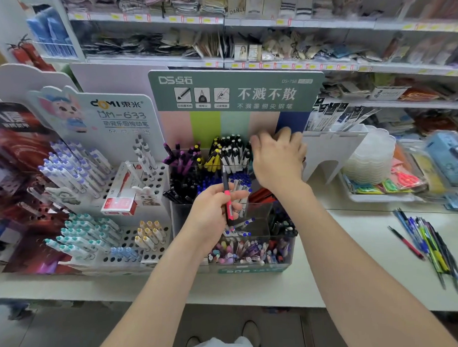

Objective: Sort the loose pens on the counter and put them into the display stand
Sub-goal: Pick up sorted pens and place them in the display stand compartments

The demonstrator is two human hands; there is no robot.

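Note:
My left hand grips a pen with a pink grip and dark upper barrel, held upright in front of the clear tiered display stand. The stand's compartments hold purple, yellow, white, black and blue pens. My right hand reaches over the stand's upper right compartments, fingers bent down among the pens; what they touch is hidden. A pile of loose pens lies on the white counter at the right.
A white peg-hole display with teal, purple and yellow pens stands left of the stand. Trays of stationery sit at the right rear. Stocked shelves run behind. The counter's front edge lies near my feet.

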